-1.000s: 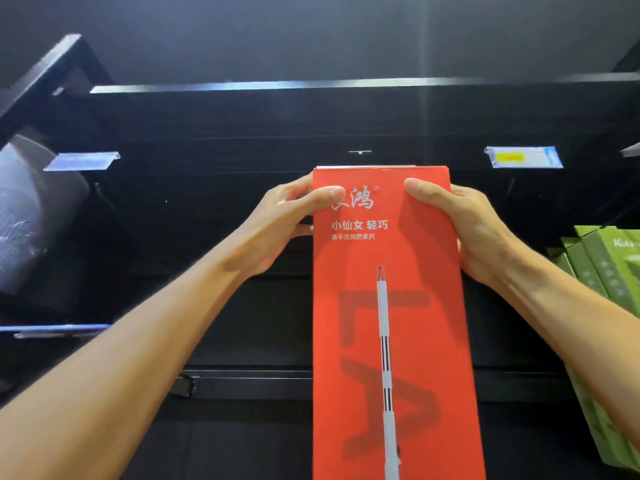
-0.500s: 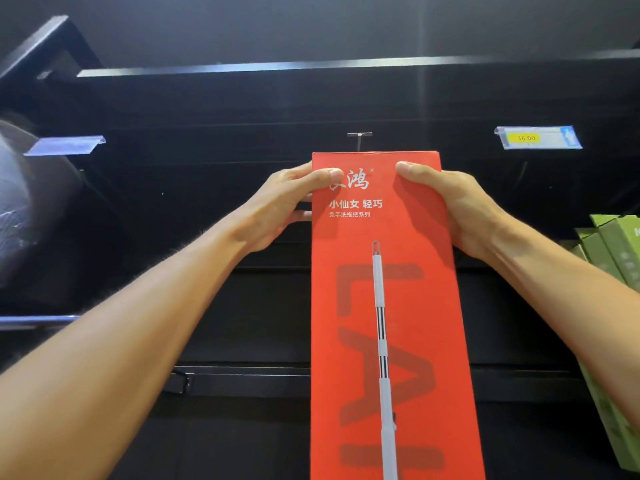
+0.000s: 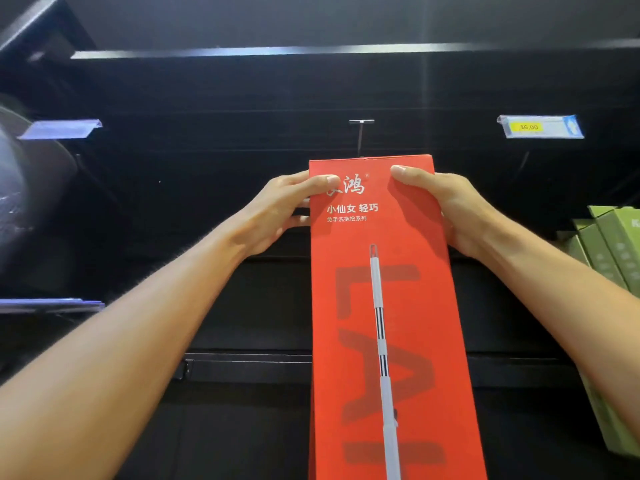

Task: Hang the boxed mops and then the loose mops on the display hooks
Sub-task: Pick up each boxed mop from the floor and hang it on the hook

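Red boxed mop [image 3: 381, 306] now lower; display hook [image 3: 361, 133] shows at 12 o'clock, meeting its top edge. Left hand [image 3: 277, 213] and right hand [image 3: 450, 209] clamp the upper corners, fingers closed. Seating looks underway.

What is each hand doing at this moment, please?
Left hand: closed on the red mop box, gripping its upper left edge.
Right hand: closed on the same box, gripping its upper right edge.

Tall red mop box [image 3: 388, 306], upright, white characters near top and printed white mop handle down its front; top edge just below metal display hook [image 3: 361, 133], touching hook's lower end.
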